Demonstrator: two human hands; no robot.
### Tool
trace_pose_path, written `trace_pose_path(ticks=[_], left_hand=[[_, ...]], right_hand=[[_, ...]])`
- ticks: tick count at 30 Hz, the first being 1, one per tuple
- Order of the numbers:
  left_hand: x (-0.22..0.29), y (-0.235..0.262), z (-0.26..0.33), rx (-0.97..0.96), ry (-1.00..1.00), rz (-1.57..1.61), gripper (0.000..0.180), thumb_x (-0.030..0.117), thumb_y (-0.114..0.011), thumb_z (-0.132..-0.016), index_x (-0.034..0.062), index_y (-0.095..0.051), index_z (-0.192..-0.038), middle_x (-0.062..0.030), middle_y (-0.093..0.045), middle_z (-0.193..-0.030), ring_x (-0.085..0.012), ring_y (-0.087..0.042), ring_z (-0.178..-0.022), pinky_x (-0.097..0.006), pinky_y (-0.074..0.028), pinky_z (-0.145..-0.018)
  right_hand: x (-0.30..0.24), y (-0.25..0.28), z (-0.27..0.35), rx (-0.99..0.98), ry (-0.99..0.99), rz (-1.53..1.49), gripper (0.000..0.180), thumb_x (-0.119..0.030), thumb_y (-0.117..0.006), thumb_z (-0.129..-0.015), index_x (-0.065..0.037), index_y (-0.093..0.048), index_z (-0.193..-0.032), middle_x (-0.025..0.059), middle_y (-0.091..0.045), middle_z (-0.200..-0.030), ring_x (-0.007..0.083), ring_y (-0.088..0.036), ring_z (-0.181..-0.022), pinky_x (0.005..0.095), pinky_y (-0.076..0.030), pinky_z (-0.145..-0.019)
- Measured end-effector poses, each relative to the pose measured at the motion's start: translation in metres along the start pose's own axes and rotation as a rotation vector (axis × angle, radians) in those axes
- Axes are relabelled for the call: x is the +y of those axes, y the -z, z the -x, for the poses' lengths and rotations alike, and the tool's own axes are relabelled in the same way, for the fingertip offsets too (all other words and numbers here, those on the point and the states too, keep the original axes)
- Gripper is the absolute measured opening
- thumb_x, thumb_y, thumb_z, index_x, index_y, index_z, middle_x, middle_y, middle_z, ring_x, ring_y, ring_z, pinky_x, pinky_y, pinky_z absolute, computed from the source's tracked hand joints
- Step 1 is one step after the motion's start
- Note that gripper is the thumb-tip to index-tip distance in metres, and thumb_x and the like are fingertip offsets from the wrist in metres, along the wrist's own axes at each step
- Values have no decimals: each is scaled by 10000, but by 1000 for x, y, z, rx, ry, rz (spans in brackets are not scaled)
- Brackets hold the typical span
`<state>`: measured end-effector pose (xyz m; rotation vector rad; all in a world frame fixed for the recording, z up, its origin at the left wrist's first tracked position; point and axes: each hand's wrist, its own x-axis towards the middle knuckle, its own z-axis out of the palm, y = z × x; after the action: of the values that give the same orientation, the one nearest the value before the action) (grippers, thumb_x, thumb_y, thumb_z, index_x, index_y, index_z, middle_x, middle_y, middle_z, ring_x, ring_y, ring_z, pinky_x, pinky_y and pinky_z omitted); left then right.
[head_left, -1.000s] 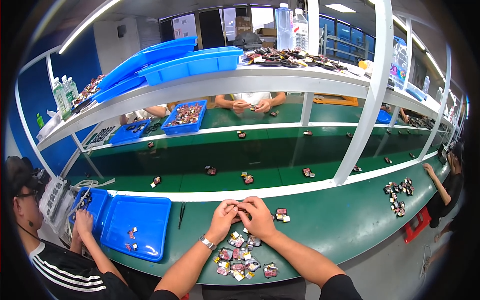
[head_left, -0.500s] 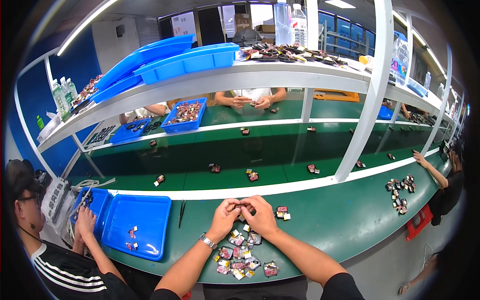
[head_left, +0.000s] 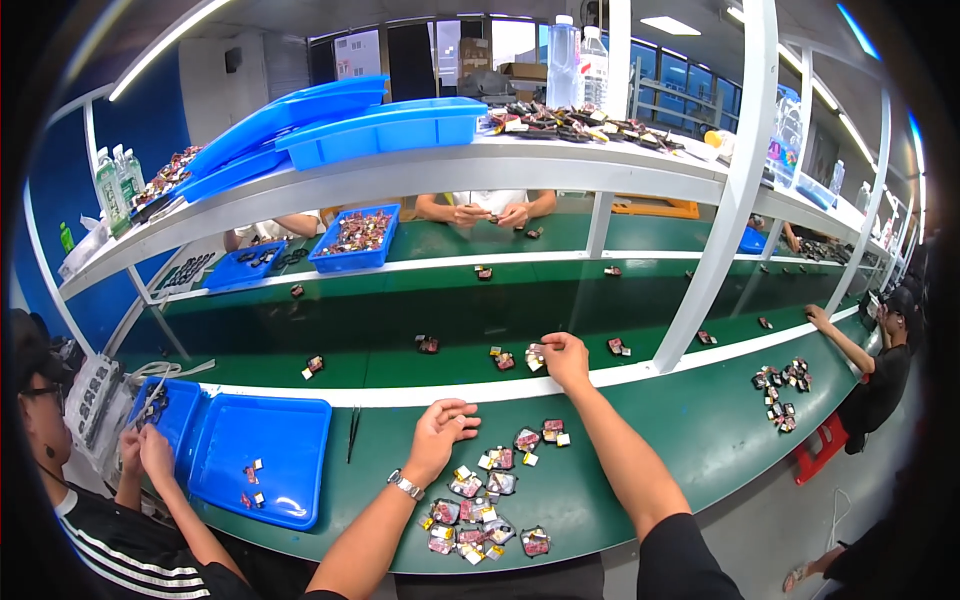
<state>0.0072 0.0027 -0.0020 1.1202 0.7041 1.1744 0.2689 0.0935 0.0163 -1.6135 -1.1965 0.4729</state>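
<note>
My right hand point(head_left: 566, 362) reaches over the dark green belt beyond the white rail. Its fingers are closed on a small electronic module point(head_left: 536, 357) with white and dark parts. Another module point(head_left: 502, 358) with a red circuit board lies on the belt just left of it. Nearer me, my left hand point(head_left: 440, 435) hovers above the green worktop point(head_left: 380, 500), fingers loosely curved and apart, with nothing visible in them. Between my forearms a loose cluster of similar modules point(head_left: 470, 510) covers the worktop, with red boards, white blocks and yellow bits.
Black tweezers point(head_left: 353, 434) lie beside a blue tray point(head_left: 322, 440) holding a few pieces. A co-worker's hands point(head_left: 147, 452) work at the left. White posts point(head_left: 728, 190) carry a shelf of trays and bottles overhead. More modules point(head_left: 782, 390) lie at the right.
My right hand has moved forward and right, from beside my left hand to over the belt, carrying a module. My left hand has let go and spread its fingers. The co-worker's hands at left shifted.
</note>
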Motion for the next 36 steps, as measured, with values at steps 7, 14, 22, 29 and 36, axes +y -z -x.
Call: trace_pose_path(ticks=[7,14,22,29,36], left_hand=[[-7,11,1,-34,9,-31,207,-7,-505,-926,-42,-526,-1129,-177,-622,-1137,-230,-642,-996,-328,-561,-833],[-4,5,-2,-46,8,-78,212,-6,-506,-919,-42,-525,-1127,-173,-629,-1114,-215,-649,-939,-310,-557,-786],[-3,16,1,50,84,9,234,115,-502,-976,-44,-502,-1147,-176,-637,-1075,-193,-649,-853,-297,-558,-739],[8,14,0,-258,294,4,379,263,-427,-1027,-21,-520,-1259,-91,-636,-1063,-155,-640,-905,-276,-530,-799],[15,1,6,-213,288,111,337,186,-467,-1009,30,-501,-1306,-83,-613,-1132,-174,-616,-1038,-327,-527,-905]], right_hand=[[27,-19,-20,281,366,471,265,-154,-706,-761,-18,-659,-983,174,-627,-954,378,-575,-946,448,-474,-841],[-16,-57,31,-53,295,621,472,-322,-787,-713,15,-571,-962,220,-597,-983,375,-585,-973,438,-488,-847],[-17,-22,40,-396,248,-57,547,-120,-805,-649,-71,-580,-1145,103,-651,-1038,238,-614,-984,364,-500,-837],[-59,20,107,-741,619,-12,550,-57,-787,-657,-92,-601,-1173,79,-622,-1149,264,-556,-1108,355,-450,-968],[-48,8,121,-510,669,-48,440,-41,-701,-728,-85,-605,-1155,103,-586,-1155,260,-569,-1070,364,-495,-874]])
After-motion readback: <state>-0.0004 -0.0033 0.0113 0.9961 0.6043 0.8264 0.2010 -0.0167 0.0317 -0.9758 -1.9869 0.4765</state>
